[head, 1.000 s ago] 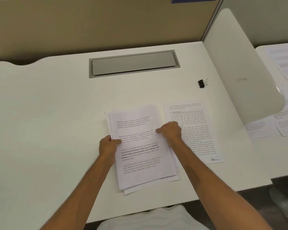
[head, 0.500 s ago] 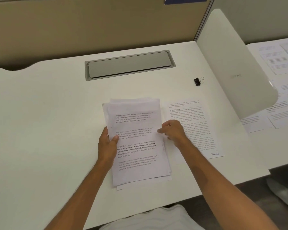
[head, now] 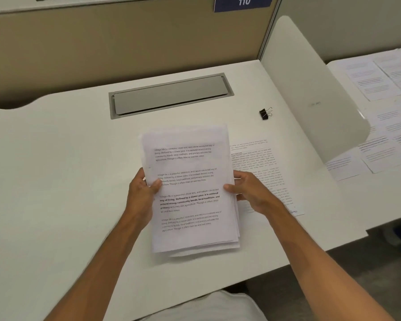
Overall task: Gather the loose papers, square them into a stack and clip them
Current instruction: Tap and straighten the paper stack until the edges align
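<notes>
A stack of printed white papers is held between both hands over the middle of the white desk, its edges still a little uneven at the bottom. My left hand grips the stack's left edge with the thumb on top. My right hand grips the right edge the same way. One loose printed sheet lies flat on the desk just right of the stack, partly under my right hand. A black binder clip sits on the desk further back to the right.
A grey cable-tray lid is set into the desk behind the stack. A white rounded divider panel stands at the desk's right side. Beyond it, several more printed sheets lie on the neighbouring desk.
Both hands moved from pressing on the flat pile to gripping its left and right edges. The stack looks raised off the desk and its sheets are more closely lined up.
</notes>
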The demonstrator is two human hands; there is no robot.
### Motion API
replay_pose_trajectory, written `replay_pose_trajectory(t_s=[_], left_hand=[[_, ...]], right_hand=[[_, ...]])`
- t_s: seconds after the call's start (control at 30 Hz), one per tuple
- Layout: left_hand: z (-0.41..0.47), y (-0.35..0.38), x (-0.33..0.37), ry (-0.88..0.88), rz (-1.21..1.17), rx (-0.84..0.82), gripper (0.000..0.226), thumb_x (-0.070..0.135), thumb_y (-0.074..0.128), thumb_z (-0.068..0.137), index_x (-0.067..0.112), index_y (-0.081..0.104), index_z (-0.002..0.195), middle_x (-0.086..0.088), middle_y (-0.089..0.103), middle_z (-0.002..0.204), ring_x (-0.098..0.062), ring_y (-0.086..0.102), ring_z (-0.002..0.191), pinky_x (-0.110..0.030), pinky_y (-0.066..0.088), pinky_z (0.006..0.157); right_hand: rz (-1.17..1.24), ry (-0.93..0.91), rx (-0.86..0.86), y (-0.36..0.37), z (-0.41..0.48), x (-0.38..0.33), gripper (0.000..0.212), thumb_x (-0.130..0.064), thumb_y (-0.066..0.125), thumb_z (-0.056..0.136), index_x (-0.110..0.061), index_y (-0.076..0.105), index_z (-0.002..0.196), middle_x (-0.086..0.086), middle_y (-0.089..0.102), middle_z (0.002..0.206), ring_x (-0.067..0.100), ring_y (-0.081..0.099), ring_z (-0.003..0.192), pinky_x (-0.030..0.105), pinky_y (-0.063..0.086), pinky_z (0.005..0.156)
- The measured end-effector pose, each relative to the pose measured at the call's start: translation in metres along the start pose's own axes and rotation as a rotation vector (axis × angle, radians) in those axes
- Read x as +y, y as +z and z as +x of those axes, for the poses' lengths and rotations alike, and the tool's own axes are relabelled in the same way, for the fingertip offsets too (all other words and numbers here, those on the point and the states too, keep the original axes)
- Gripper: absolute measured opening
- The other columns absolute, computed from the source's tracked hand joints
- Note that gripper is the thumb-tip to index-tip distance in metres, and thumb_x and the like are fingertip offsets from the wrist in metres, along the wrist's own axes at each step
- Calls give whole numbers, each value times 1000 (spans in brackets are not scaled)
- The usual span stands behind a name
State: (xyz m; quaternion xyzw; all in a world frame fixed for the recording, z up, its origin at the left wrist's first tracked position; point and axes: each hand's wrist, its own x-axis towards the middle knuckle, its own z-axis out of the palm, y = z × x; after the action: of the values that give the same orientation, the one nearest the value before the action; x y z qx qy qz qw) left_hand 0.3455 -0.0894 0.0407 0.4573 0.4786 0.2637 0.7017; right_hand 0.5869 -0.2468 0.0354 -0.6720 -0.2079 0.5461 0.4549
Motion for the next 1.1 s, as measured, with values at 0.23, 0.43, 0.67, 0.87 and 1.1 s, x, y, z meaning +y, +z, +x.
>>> replay_pose_trajectory(t_s=[0.23, 0.43, 0.67, 0.87, 1.1], left_hand=[[1, 45, -7, -79, 1, 37, 27, -3, 54, 99, 13, 58, 119, -10, 72, 118, -27, 72, 103, -34, 62, 72], [3, 91, -13, -148, 90, -72, 30, 2, 58, 98, 16, 57, 124, -7, 74, 115, -27, 73, 100, -43, 60, 80], [5, 154, -42, -262, 306, -4, 22, -2, 72, 86, 6, 74, 106, -7, 78, 102, -25, 77, 89, -38, 62, 78], [3, 202, -62, -196, 404, 158, 11, 4, 71, 84, 11, 71, 92, -8, 76, 97, -29, 74, 92, -39, 61, 84], [12, 224, -62, -233, 393, 238, 14, 0, 68, 82, 15, 67, 82, -9, 75, 95, -30, 74, 85, -46, 63, 81]], right_hand=[[-109, -102, 119, -39, -3, -1, 37, 4, 66, 90, -14, 70, 121, 5, 79, 95, 14, 76, 80, 20, 54, 60], [-162, -76, 232, -88, 3, 1, 36, 4, 68, 86, -12, 72, 119, 6, 78, 105, 25, 75, 95, 42, 61, 88], [-460, 3, 407, -139, 6, 5, 17, -4, 67, 84, -9, 54, 75, 0, 58, 73, 19, 50, 64, 26, 38, 56], [-728, 88, 504, -154, 13, 14, 10, -12, 59, 87, -17, 65, 93, 11, 53, 107, 30, 56, 95, 31, 46, 67], [-728, 172, 559, -152, 16, 16, 42, -13, 50, 95, -16, 53, 137, 16, 47, 131, 36, 52, 118, 34, 43, 79]])
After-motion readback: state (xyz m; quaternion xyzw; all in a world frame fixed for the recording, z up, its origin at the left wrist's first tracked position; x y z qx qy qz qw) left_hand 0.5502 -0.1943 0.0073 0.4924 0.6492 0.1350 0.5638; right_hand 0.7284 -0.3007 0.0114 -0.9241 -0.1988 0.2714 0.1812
